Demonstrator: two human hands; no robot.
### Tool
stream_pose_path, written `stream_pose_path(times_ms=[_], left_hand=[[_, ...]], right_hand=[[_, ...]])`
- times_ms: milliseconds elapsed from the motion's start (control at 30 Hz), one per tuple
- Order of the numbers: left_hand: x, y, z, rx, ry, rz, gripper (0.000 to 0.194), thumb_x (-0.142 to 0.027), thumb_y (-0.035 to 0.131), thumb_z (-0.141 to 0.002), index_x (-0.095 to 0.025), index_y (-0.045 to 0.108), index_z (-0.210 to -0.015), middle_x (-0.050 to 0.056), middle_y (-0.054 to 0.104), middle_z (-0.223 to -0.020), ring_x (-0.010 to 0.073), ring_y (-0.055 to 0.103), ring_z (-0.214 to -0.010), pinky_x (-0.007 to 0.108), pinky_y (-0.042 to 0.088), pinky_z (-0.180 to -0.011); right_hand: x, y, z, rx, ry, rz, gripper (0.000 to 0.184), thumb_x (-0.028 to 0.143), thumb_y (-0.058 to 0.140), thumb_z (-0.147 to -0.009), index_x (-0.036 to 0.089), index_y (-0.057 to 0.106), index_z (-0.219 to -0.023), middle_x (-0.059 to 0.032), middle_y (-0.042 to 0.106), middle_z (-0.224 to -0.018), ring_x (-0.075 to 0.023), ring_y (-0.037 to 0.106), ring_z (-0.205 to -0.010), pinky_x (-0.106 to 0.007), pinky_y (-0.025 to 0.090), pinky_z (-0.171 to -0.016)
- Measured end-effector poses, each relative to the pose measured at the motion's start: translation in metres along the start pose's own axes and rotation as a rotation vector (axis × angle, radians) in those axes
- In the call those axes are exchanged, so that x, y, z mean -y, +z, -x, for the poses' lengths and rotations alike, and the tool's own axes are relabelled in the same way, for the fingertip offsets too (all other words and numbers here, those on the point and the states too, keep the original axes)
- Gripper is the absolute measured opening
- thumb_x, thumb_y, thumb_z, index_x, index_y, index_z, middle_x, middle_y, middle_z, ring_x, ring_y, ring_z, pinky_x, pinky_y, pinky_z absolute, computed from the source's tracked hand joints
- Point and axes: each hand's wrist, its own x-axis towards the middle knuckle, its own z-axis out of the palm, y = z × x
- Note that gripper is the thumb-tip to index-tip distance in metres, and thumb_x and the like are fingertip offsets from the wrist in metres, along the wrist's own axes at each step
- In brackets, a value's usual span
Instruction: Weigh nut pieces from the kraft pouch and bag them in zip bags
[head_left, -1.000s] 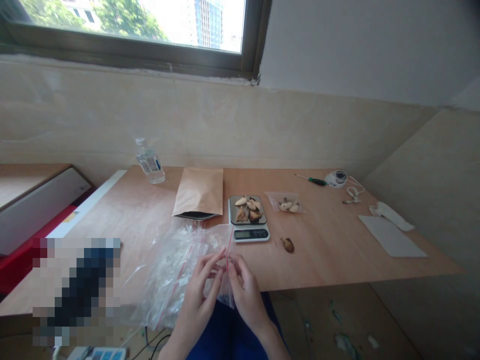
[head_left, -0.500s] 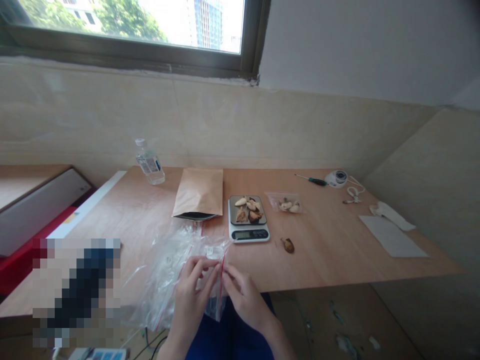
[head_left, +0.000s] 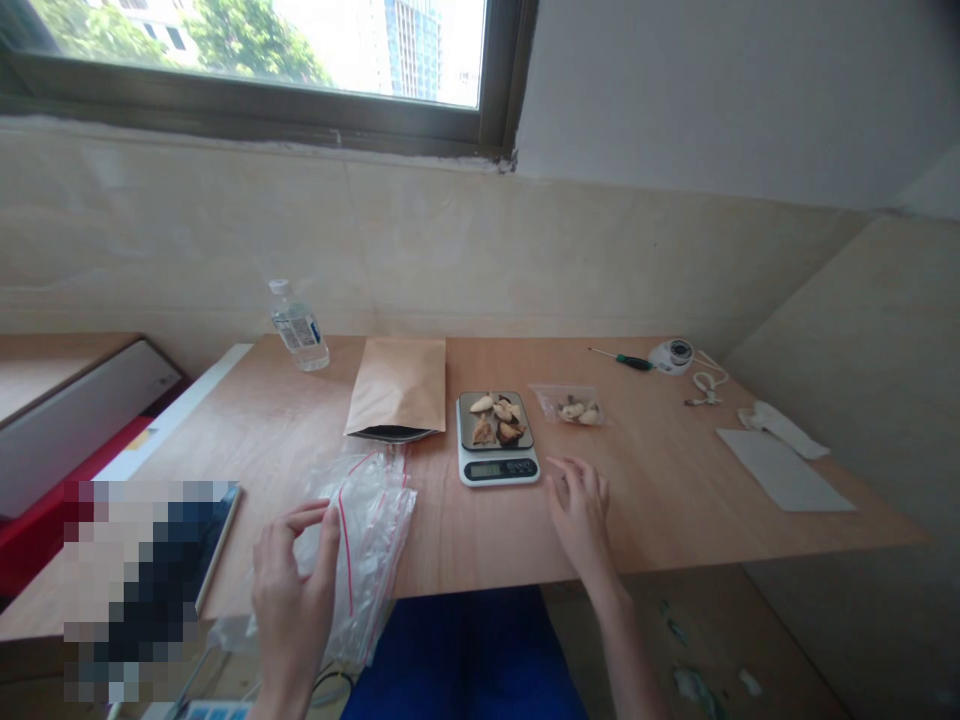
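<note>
Left hand (head_left: 291,600) holds zip bag (head_left: 367,550); scale readout (head_left: 484,470) unreadable.

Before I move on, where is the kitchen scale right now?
In the head view, the kitchen scale sits on the wooden table, just left of the right hand, between the brown paper envelope and a small plastic bag of pieces.

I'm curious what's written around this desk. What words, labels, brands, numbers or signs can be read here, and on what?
Digital kitchen scale's display: digits lit, too small to read.
Plastic water bottle's label: print too blurred to read.
Blue-and-white printed item at the bottom edge: cut off, unreadable.
No text here is clear enough to quote.
</note>
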Motion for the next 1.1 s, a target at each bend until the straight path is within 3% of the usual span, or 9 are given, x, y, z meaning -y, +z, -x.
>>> stream_pose_path(times_ms=[133, 300, 533, 733, 833, 933, 1100], left_hand=[[0.007, 0.002, 0.003, 0.018, -0.023, 0.043, 0.033, -0.052, 0.047, -0.083, -0.02, 0.056, -0.087, 0.007, 0.06, -0.093, 0.0247, 0.056, -0.095, 0.04, 0.043, -0.084], [0.01, 0.005, 0.006, 0.037, -0.018, 0.07, 0.034, -0.053, 0.048, -0.082, -0.02, 0.058, -0.087, 0.006, 0.061, -0.092, 0.0234, 0.057, -0.091, 0.037, 0.044, -0.08], [0.009, 0.004, 0.006, 0.032, -0.039, 0.066, 0.033, -0.052, 0.049, -0.082, -0.021, 0.058, -0.087, 0.005, 0.062, -0.094, 0.0228, 0.057, -0.091, 0.034, 0.045, -0.076], [0.023, 0.009, 0.002, 0.013, 0.086, -0.076, 0.041, -0.057, 0.042, -0.083, -0.02, 0.057, -0.084, 0.008, 0.062, -0.091, 0.0276, 0.056, -0.093, 0.043, 0.043, -0.083], [0.029, 0.016, -0.007, 0.084, 0.111, -0.151, 0.047, -0.06, 0.039, -0.083, -0.019, 0.059, -0.089, 0.01, 0.061, -0.092, 0.0302, 0.056, -0.093, 0.049, 0.042, -0.085], [0.027, 0.029, -0.024, 0.133, 0.172, -0.087, 0.04, -0.051, 0.039, -0.086, -0.018, 0.058, -0.098, 0.01, 0.06, -0.097, 0.0279, 0.056, -0.095, 0.045, 0.043, -0.086], [0.022, 0.078, -0.054, 0.324, 0.372, -0.022, 0.031, -0.029, 0.033, -0.092, -0.016, 0.057, -0.105, 0.011, 0.061, -0.103, 0.0233, 0.056, -0.102, 0.039, 0.044, -0.09]], right_hand=[[-0.024, 0.002, 0.007, 0.025, 0.065, 0.089, 0.032, 0.033, 0.041, -0.088, 0.014, 0.064, -0.097, -0.0152, 0.061, -0.095, -0.0279, 0.051, -0.089, -0.044, 0.041, -0.08], [-0.034, 0.001, 0.015, 0.065, 0.152, -0.07, 0.034, 0.034, 0.038, -0.087, 0.014, 0.065, -0.095, -0.0146, 0.063, -0.092, -0.0266, 0.055, -0.085, -0.042, 0.044, -0.078], [-0.018, -0.003, 0.003, 0.085, 0.396, -0.429, 0.038, 0.039, 0.052, -0.082, 0.015, 0.059, -0.11, -0.015, 0.066, -0.104, -0.025, 0.062, -0.09, -0.041, 0.049, -0.08], [0.005, -0.003, -0.016, 0.115, 0.391, -0.638, 0.04, 0.039, 0.056, -0.079, 0.016, 0.059, -0.111, -0.0131, 0.066, -0.107, -0.0231, 0.063, -0.094, -0.038, 0.05, -0.082], [0.002, -0.001, -0.011, 0.09, 0.402, -0.568, 0.04, 0.04, 0.054, -0.08, 0.016, 0.06, -0.111, -0.0134, 0.066, -0.105, -0.0231, 0.063, -0.087, -0.038, 0.05, -0.077], [-0.01, 0.001, 0.0, 0.039, 0.366, -0.374, 0.037, 0.039, 0.05, -0.082, 0.015, 0.061, -0.109, -0.0137, 0.067, -0.1, -0.0237, 0.061, -0.082, -0.039, 0.049, -0.074], [-0.032, 0.003, 0.014, -0.063, 0.134, -0.055, 0.032, 0.032, 0.041, -0.086, 0.014, 0.066, -0.094, -0.0135, 0.069, -0.09, -0.0268, 0.057, -0.085, -0.042, 0.044, -0.079]])
